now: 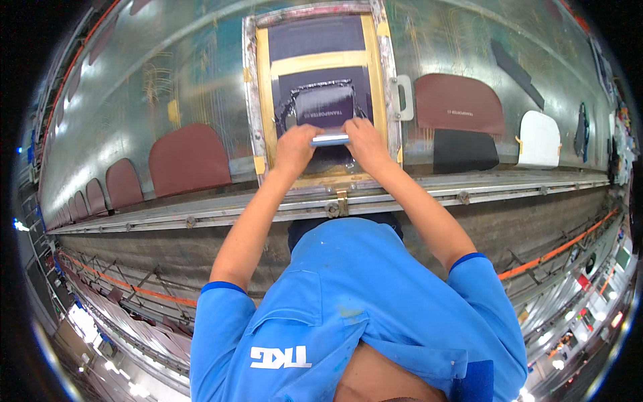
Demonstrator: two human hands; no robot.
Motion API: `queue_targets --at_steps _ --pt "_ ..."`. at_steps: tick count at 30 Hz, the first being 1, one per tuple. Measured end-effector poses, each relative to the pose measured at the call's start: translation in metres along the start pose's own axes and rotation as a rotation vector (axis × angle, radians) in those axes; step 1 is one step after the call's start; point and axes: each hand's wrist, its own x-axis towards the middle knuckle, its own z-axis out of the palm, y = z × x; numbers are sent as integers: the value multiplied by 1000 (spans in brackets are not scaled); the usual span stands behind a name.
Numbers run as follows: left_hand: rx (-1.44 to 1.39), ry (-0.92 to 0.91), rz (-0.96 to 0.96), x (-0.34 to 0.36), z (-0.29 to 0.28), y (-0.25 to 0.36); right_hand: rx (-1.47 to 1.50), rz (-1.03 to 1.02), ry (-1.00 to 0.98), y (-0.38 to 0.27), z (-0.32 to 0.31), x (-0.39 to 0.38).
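A squeegee [330, 140] with a pale, light-catching bar lies across the lower part of a printing screen. My left hand [295, 149] is closed round its left end, and my right hand [366, 144] grips the right end. The screen's worn, ink-stained frame [250, 87] surrounds dark purple mesh [320, 33] bordered with yellowish tape [318, 62]. Dark, glossy ink [288, 110] rings a rounded patch with lettering, just beyond the squeegee. My fingers partly hide the squeegee's ends, and its lower edge cannot be made out.
The screen sits on a long, shiny table [214, 60]. Maroon panels with rounded tops [187, 161] line its near edge at left. At right lie a printed maroon panel [455, 100], a black piece [464, 151] and a white panel [540, 137]. A metal rail [268, 212] runs along the front.
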Motion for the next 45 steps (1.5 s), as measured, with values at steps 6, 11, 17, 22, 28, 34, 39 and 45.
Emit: queue_targets --at_steps 6,11,17,22,28,34,39,45 --pt "-107 -74 2 -5 -17 8 -93 342 582 107 -46 35" --pt "-137 -66 21 -18 -7 6 402 597 442 153 -31 52" --pt "-224 90 60 -51 -15 0 258 564 546 107 -53 69" --pt "-197 130 9 -89 -66 -52 423 465 583 33 -2 104" --pt "-115 82 -66 -155 -163 -188 568 424 639 -90 137 169" --pt "-122 17 -78 -193 -218 -277 543 505 578 -176 202 195" --pt "-107 48 -60 -222 -220 -297 363 530 565 -193 219 200" --pt "-48 12 -14 -265 -219 -306 266 639 482 -199 224 206"
